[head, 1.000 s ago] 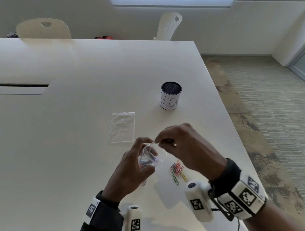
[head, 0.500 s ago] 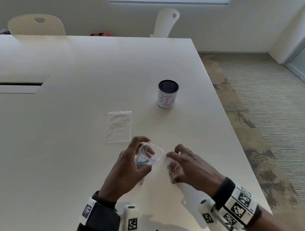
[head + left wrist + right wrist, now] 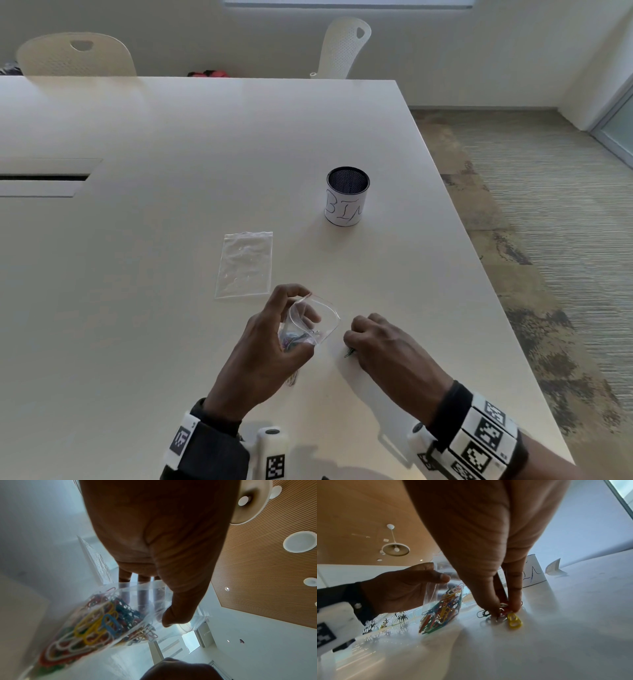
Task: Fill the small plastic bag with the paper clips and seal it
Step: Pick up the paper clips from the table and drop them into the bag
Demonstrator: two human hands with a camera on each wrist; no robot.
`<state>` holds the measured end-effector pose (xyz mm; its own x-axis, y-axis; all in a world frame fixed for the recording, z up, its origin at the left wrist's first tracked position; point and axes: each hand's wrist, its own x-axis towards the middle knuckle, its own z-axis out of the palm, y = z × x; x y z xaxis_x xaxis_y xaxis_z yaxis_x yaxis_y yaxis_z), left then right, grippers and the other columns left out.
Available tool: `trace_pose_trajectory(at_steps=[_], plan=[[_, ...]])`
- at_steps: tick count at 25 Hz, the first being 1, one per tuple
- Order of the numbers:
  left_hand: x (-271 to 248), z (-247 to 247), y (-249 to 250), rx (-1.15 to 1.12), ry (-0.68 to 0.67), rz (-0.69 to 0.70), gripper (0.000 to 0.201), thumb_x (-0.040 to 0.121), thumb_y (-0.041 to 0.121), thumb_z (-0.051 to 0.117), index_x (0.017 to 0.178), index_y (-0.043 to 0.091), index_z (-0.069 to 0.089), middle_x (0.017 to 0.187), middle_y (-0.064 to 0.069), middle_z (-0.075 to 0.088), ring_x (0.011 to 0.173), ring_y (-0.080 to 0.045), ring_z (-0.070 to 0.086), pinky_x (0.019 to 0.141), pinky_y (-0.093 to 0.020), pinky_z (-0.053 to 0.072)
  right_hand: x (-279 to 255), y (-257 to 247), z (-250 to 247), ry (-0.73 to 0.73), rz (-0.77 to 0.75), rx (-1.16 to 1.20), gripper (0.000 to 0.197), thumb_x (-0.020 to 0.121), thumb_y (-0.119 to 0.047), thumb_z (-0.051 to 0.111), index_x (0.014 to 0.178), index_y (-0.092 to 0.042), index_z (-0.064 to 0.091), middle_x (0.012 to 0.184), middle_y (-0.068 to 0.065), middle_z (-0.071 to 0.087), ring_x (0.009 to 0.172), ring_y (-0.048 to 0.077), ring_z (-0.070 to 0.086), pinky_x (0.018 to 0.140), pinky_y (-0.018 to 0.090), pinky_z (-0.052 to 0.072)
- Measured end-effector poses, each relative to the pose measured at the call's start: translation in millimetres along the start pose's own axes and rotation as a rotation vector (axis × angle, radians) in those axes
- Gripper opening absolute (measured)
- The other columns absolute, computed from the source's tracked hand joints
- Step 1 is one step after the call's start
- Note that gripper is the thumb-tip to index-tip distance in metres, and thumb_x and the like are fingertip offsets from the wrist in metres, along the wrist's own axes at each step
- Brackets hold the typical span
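Observation:
My left hand holds a small clear plastic bag upright just above the table, its mouth held wide. Several coloured paper clips fill its lower part. Just right of the bag, my right hand is down on the table, its thumb and fingertips pinching a small cluster of loose paper clips, red, yellow and dark ones. In the head view the hand hides most of that cluster; one green clip shows at its edge.
A second, empty zip bag lies flat behind my left hand. A mesh pen cup with a white paper label stands further back right. The table's right edge runs close to my right hand. Two white chairs stand beyond the far edge.
My right hand left the bag's mouth, dropped to the table on the right and closed on the loose clips. The left hand kept holding the bag.

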<state>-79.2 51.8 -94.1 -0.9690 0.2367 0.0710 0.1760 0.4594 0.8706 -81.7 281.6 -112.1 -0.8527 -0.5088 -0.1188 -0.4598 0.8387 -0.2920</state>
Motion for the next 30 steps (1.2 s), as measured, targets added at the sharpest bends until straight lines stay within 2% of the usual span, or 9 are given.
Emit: trace_pose_trajectory(at_steps=[5, 9, 13, 15, 17, 20, 24, 28, 30], plan=[[-1.3, -0.6, -0.4, -0.001, 0.006, 0.0, 0.062, 0.086, 0.001, 0.08, 0.13, 0.033, 0.05, 0.107, 0.013, 0.074, 0.105, -0.012, 0.072, 0.076, -0.011, 0.055, 2.9, -1.1, -7.9, 0.007, 0.007, -0.024, 0.027, 0.091, 0.005, 0.051, 0.083, -0.018, 0.062, 0.088, 0.0, 0.059, 0.08, 0.018, 0.053, 0.065, 0.033, 0.051], [-1.8, -1.0, -0.6, -0.007, 0.01, -0.008, 0.063, 0.085, 0.0, 0.078, 0.13, 0.033, 0.05, 0.106, 0.013, 0.074, 0.103, -0.011, 0.072, 0.075, -0.009, 0.053, 10.9, 18.6, -15.3, 0.094, 0.075, 0.078, 0.019, 0.095, -0.001, 0.063, 0.084, -0.014, 0.073, 0.087, 0.001, 0.068, 0.074, 0.018, 0.065, 0.067, 0.031, 0.055], [-2.5, -1.1, -0.1, -0.014, 0.007, -0.01, 0.062, 0.085, 0.0, 0.077, 0.129, 0.033, 0.05, 0.107, 0.013, 0.074, 0.102, -0.011, 0.071, 0.075, -0.01, 0.054, 12.9, 38.6, -31.6, 0.235, 0.227, 0.464, 0.011, 0.091, -0.007, 0.077, 0.092, -0.016, 0.083, 0.081, -0.002, 0.079, 0.071, 0.01, 0.074, 0.07, 0.023, 0.06], [-2.3, -0.5, 0.0, -0.012, 0.006, -0.011, 0.062, 0.085, -0.001, 0.076, 0.129, 0.033, 0.05, 0.107, 0.014, 0.073, 0.103, -0.011, 0.071, 0.075, -0.013, 0.055, 10.9, 38.0, -45.2, 0.274, 0.306, 0.782, 0.011, 0.087, -0.001, 0.08, 0.091, -0.011, 0.083, 0.078, 0.005, 0.081, 0.073, 0.019, 0.078, 0.073, 0.021, 0.061], [-1.9, 0.1, 0.1, -0.009, 0.008, -0.008, 0.061, 0.085, 0.0, 0.077, 0.129, 0.034, 0.05, 0.107, 0.014, 0.073, 0.104, -0.011, 0.071, 0.076, -0.015, 0.056, 8.8, 27.3, -61.5, 0.28, 0.308, 1.031, 0.011, 0.086, 0.003, 0.08, 0.094, -0.004, 0.082, 0.082, 0.013, 0.082, 0.078, 0.028, 0.08, 0.076, 0.023, 0.062], [-1.5, 0.5, 0.9, -0.002, 0.007, -0.001, 0.061, 0.085, 0.001, 0.078, 0.127, 0.035, 0.05, 0.107, 0.014, 0.074, 0.103, -0.011, 0.072, 0.076, -0.015, 0.057, 8.2, 6.7, -79.2, 0.268, 0.249, 1.179, 0.011, 0.087, 0.005, 0.078, 0.097, 0.002, 0.08, 0.086, 0.017, 0.082, 0.078, 0.025, 0.08, 0.078, 0.024, 0.063], [-1.7, 0.1, 3.1, -0.003, -0.003, -0.01, 0.061, 0.085, 0.001, 0.076, 0.128, 0.036, 0.049, 0.107, 0.015, 0.074, 0.099, -0.011, 0.072, 0.075, -0.014, 0.057, 16.4, -14.4, -80.5, 0.231, 0.111, 1.123, 0.011, 0.087, 0.005, 0.078, 0.098, 0.001, 0.079, 0.087, 0.014, 0.082, 0.083, 0.031, 0.08, 0.083, 0.033, 0.065], [-3.3, -0.4, 5.5, 0.003, 0.001, -0.03, 0.061, 0.084, 0.002, 0.077, 0.126, 0.037, 0.049, 0.108, 0.023, 0.072, 0.091, -0.01, 0.07, 0.069, -0.009, 0.053, 28.1, -26.2, -72.6, 0.231, 0.029, 0.758, 0.012, 0.089, -0.004, 0.078, 0.096, -0.013, 0.082, 0.084, -0.001, 0.082, 0.08, 0.013, 0.08, 0.081, 0.041, 0.064], [-3.6, -1.0, 5.7, 0.016, 0.007, -0.022, 0.061, 0.084, 0.002, 0.078, 0.124, 0.038, 0.048, 0.11, 0.026, 0.071, 0.092, -0.007, 0.07, 0.069, -0.008, 0.053, 31.0, -27.2, -72.9, 0.237, 0.004, 0.734, 0.013, 0.09, -0.005, 0.078, 0.096, -0.015, 0.083, 0.083, -0.002, 0.082, 0.078, 0.014, 0.079, 0.079, 0.044, 0.063]])
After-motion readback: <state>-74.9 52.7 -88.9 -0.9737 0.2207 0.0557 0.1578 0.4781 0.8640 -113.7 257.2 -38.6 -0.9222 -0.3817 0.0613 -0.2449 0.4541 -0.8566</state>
